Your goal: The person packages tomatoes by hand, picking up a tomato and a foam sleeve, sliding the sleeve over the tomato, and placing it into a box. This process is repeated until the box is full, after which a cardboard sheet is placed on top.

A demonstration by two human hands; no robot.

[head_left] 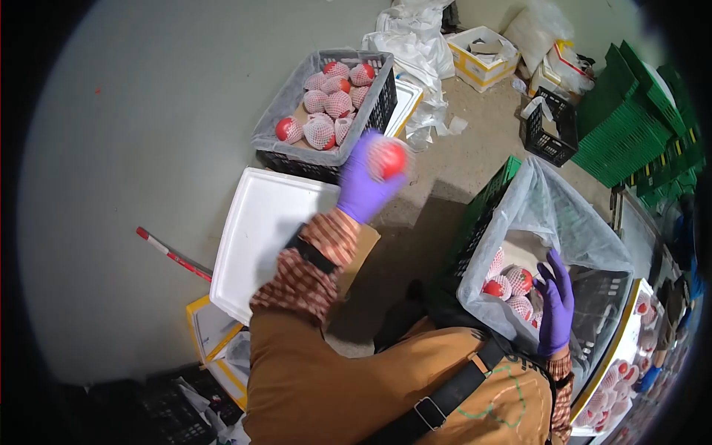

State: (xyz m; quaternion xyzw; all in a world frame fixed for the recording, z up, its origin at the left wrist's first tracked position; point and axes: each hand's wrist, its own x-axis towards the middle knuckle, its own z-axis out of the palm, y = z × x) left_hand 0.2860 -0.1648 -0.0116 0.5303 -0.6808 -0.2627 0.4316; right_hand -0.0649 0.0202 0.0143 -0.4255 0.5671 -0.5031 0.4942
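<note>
My left hand point(367, 178), in a purple glove, is closed round a red fruit point(388, 159) in a white foam net, slightly blurred, near the front right corner of a lined black crate point(360, 150). Net-wrapped red fruits point(337, 104) lie in that crate. On the right, my right hand point(556, 300), also gloved in purple, has its fingers apart and holds nothing. It is inside the opening of a crate with a clear plastic liner point(578, 200), beside several netted red fruits point(512, 285).
A white foam lid point(256, 230) lies below the black crate. Green crates point(612, 119) are stacked at the back right, by a small black basket point(552, 141). White foam boxes point(482, 63) and plastic bags stand behind. More netted fruits point(615, 386) sit at the lower right.
</note>
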